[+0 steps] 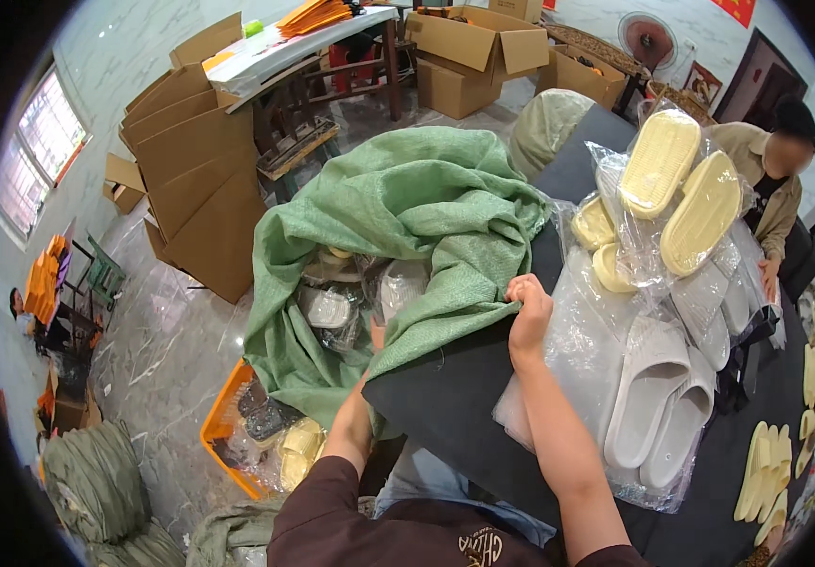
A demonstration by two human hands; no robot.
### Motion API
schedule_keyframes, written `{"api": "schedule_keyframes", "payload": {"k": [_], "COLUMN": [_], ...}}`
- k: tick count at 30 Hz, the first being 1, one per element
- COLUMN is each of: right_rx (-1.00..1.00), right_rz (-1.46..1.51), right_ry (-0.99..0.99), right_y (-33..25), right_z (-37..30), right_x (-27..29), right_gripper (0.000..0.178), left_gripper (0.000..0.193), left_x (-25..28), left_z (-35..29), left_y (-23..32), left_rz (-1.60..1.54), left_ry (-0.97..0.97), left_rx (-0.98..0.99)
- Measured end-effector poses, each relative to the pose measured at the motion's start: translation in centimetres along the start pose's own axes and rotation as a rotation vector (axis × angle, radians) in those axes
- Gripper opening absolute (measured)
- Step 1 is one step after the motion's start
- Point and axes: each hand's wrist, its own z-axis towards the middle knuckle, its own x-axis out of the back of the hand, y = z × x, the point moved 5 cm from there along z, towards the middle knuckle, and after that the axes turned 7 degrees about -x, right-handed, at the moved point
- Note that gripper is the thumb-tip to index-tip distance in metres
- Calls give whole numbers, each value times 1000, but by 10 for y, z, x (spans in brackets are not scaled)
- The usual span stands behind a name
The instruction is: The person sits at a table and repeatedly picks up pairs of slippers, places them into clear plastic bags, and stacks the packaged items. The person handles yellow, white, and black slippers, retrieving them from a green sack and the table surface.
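Note:
A large green woven sack (407, 170) gapes beside the table's edge. Its rim is pinched in my right hand (528, 317), which is closed on the fabric over the black table top. My left hand (377, 335) reaches inside the sack's mouth; its fingers are hidden by the cloth and contents. Within the sack lie grey slippers (327, 307) in clear plastic, close to my left hand. To the right of my right hand, grey slides (648, 392) and pale yellow slides (660, 161) rest on clear plastic bags (568, 331).
An orange crate (218, 444) with bagged footwear stands at lower left. Flattened cardboard (195, 180) leans behind the sack. Another person (771, 180) is at the table's far right. More yellow slides (764, 472) lie at the right. Full sacks (100, 482) sit on the floor.

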Motion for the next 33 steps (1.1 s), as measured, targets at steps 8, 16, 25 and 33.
{"api": "schedule_keyframes", "payload": {"k": [8,16,25,33], "right_rx": [-36,0,36,118], "right_rz": [19,-64,-70,-199], "right_ry": [2,36,19,26], "right_y": [-3,4,0,-4], "right_z": [-2,2,-2,-3], "right_x": [-3,6,7,14], "right_gripper": [22,24,26,28], "left_gripper": [62,63,42,48], "left_x": [21,150,314,335], "left_z": [61,8,-74,-112], "left_y": [-35,157,385,565], "left_rz": [-115,327,1229,1098], "left_ry": [-118,51,-92,-59], "left_rx": [62,-209,-519,-727]}}
